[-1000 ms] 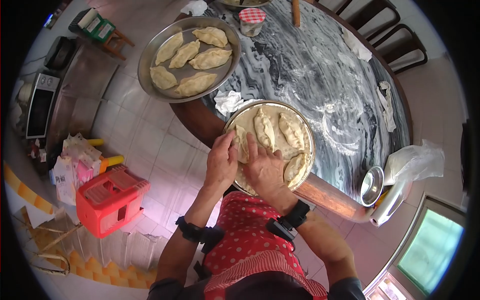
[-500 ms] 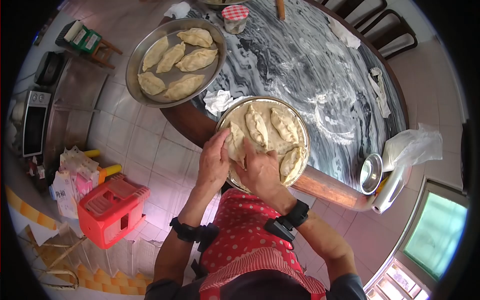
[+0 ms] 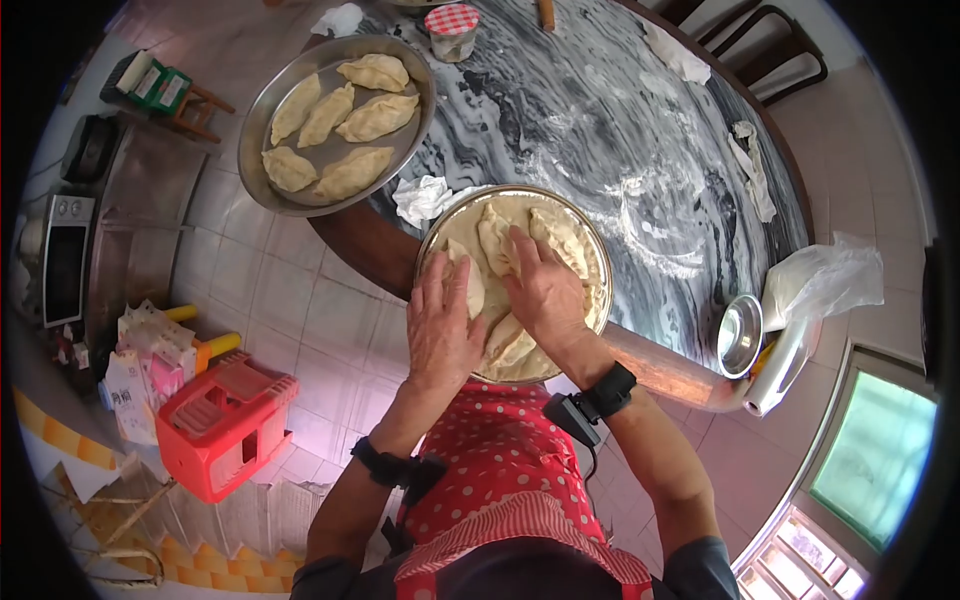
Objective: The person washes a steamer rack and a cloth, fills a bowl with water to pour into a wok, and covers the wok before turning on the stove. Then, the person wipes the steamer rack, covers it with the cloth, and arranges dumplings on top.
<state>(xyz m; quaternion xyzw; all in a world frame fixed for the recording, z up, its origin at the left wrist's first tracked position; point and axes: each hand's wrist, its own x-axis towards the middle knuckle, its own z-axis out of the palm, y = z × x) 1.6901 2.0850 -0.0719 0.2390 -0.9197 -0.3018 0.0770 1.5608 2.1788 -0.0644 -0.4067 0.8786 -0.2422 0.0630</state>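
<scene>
A round metal pan [image 3: 602, 232] at the table edge holds several pleated, uncooked dumplings. My left hand [image 3: 440, 325] lies along the pan's left side, fingers stretched out and touching the left dumpling [image 3: 468, 283], which it partly covers. My right hand [image 3: 550, 300] reaches over the middle of the pan. Its fingertips touch the right side of the middle dumpling [image 3: 493, 240], with thumb and fingers apart. Beside them is a right-hand dumpling [image 3: 560, 240]; a lower dumpling [image 3: 508, 343] shows between my hands. Part of another at the right is hidden by my right hand.
A larger metal pan [image 3: 255, 185] with several dumplings stands at the upper left. Crumpled tissue [image 3: 422, 200], a checked-lid jar [image 3: 452, 32] and scattered flour lie on the marble table [image 3: 480, 120]. A metal bowl [image 3: 740, 337] and plastic bag [image 3: 825, 280] sit at the right edge.
My right hand has moved up and right from the left dumpling to the middle one. The middle dumpling sits slightly further left. A lower dumpling has come into sight between my hands.
</scene>
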